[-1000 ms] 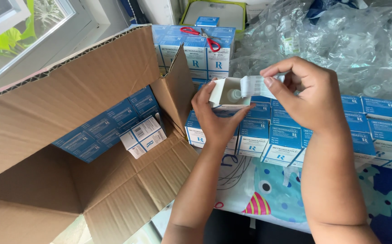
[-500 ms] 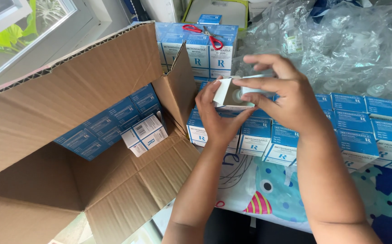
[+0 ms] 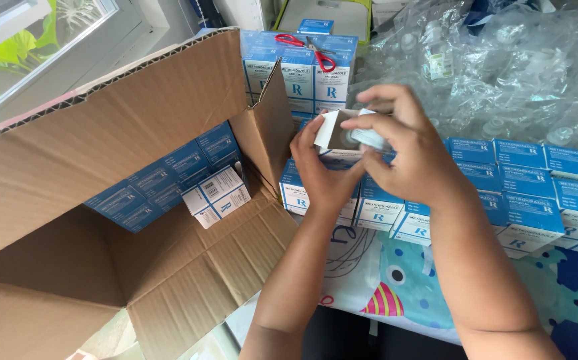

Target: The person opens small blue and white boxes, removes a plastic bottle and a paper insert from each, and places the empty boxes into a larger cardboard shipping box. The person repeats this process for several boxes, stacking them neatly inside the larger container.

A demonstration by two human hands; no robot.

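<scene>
Two hands on one small open carton [image 3: 338, 131]: left hand [image 3: 322, 175] cupping beneath, right hand [image 3: 406, 150] pinching flap. Probably light, crushable; best gripped by side walls.

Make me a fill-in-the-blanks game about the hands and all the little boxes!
1. Both hands hold one small open box that is ____ inside.
2. The scissors on the stacked boxes have ____ handles.
3. The big cardboard carton lies on its ____, with blue boxes packed inside.
4. The left hand is under the small box; the right hand is ____ it.

Missing words: white; red; side; above
</scene>
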